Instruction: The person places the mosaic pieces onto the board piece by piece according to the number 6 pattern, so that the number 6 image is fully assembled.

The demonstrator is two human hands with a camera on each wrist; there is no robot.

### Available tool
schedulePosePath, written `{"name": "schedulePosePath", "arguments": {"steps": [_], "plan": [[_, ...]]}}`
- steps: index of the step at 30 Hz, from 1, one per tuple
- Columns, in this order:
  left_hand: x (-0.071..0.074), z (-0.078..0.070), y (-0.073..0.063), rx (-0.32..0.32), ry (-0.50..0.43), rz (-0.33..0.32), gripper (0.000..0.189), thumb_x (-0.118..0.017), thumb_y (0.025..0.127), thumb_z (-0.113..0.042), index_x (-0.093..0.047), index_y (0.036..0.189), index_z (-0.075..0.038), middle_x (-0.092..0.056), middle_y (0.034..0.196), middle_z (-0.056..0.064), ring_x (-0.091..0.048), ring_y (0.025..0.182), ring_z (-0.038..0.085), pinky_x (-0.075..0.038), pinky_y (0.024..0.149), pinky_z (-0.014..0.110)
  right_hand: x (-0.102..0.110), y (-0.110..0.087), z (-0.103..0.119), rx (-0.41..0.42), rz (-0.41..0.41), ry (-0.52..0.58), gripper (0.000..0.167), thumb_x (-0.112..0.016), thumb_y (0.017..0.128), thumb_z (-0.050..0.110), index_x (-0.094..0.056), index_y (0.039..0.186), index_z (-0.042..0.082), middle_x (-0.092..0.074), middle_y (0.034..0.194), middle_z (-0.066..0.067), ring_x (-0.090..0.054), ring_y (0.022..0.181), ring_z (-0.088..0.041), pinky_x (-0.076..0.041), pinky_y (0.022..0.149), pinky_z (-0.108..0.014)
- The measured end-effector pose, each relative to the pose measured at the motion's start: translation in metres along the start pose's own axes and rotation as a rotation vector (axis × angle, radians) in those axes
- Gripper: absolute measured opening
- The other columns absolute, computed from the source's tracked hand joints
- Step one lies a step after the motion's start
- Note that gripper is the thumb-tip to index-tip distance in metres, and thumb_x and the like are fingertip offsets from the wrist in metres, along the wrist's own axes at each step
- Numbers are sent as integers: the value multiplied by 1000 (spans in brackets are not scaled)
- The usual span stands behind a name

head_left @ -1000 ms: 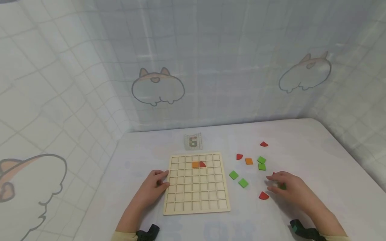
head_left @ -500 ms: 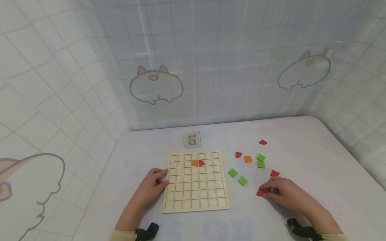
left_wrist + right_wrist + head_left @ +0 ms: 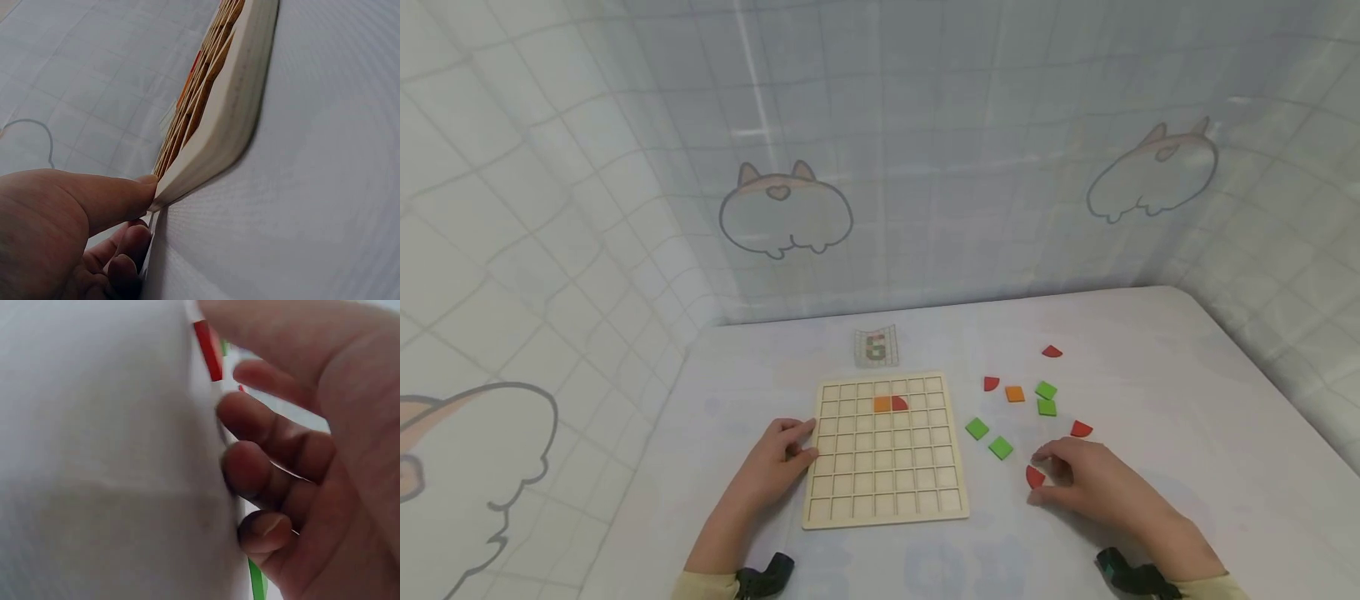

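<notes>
My left hand rests at the left edge of a pale wooden grid board, thumb and forefinger touching the rim apart from each other. In the left wrist view, the thumb presses the board's edge. An orange square tile and a red quarter-circle tile sit side by side in upper cells. My right hand hovers low over the table, thumb and forefinger spread around another red quarter-circle tile. The right wrist view has a red tile near the thumb.
Several green square tiles, an orange tile and red tiles lie right of the board. A green tile shows below the right hand. Behind the board lies a gridded card with a 6-like figure. Patterned curtains surround the table.
My right hand has come left, from above a green tile to the front red tile. That red tile has shifted slightly left and turned; the fingers now stand apart around it. The left hand stays put.
</notes>
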State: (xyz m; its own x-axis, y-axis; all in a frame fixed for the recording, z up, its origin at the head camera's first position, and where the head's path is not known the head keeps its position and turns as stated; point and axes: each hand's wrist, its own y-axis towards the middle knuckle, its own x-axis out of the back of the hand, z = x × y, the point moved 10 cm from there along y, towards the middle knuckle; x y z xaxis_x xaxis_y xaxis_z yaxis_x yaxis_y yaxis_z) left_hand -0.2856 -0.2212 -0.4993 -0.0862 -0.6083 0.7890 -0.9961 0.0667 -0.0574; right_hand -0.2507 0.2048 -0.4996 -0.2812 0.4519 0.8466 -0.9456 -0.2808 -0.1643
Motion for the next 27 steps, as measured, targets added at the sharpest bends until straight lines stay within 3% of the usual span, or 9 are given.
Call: {"name": "schedulePosePath", "arguments": {"steps": [3, 5, 8, 15, 27], "plan": [[0, -1, 0, -9, -8, 0, 53, -70, 93, -17, -54, 143, -9, -49, 124, 7, -48, 92, 18, -41, 77, 35, 1, -4, 7, 101, 4, -9, 40, -83, 79, 40, -72, 116, 28, -55, 82, 18, -51, 76, -5, -47, 67, -24], [1, -2, -1, -14, -14, -2, 53, -70, 93, -17, -54, 143, -8, -49, 124, 8, -48, 91, 17, -41, 76, 35, 1, -6, 12, 186, 14, -6, 35, -79, 86, 31, -72, 120, 26, -53, 80, 19, -50, 73, -3, -46, 63, -22], [1, -3, -1, -18, -21, -2, 53, -70, 93, -16, -54, 142, -7, -49, 124, 8, -48, 91, 17, -41, 76, 35, 1, -7, 14, 240, 23, 5, 30, -74, 90, 29, -73, 120, 25, -53, 79, 20, -49, 72, -1, -45, 62, -22], [2, -1, -2, -18, -14, -3, 53, -70, 93, -16, -54, 143, -7, -49, 124, 8, -48, 91, 17, -41, 76, 36, -2, -3, 9, 195, 30, -3, 24, -75, 88, 38, -73, 110, 29, -53, 80, 20, -49, 74, -1, -46, 66, -23], [0, 1, 0, 3, -8, -3, 54, -71, 93, -19, -54, 143, -10, -49, 125, 7, -49, 92, 17, -41, 76, 36, -3, -2, 19, 263, -5, -19, 20, -77, 87, 33, -74, 106, 27, -54, 81, 24, -51, 75, 1, -48, 67, -22]]}}
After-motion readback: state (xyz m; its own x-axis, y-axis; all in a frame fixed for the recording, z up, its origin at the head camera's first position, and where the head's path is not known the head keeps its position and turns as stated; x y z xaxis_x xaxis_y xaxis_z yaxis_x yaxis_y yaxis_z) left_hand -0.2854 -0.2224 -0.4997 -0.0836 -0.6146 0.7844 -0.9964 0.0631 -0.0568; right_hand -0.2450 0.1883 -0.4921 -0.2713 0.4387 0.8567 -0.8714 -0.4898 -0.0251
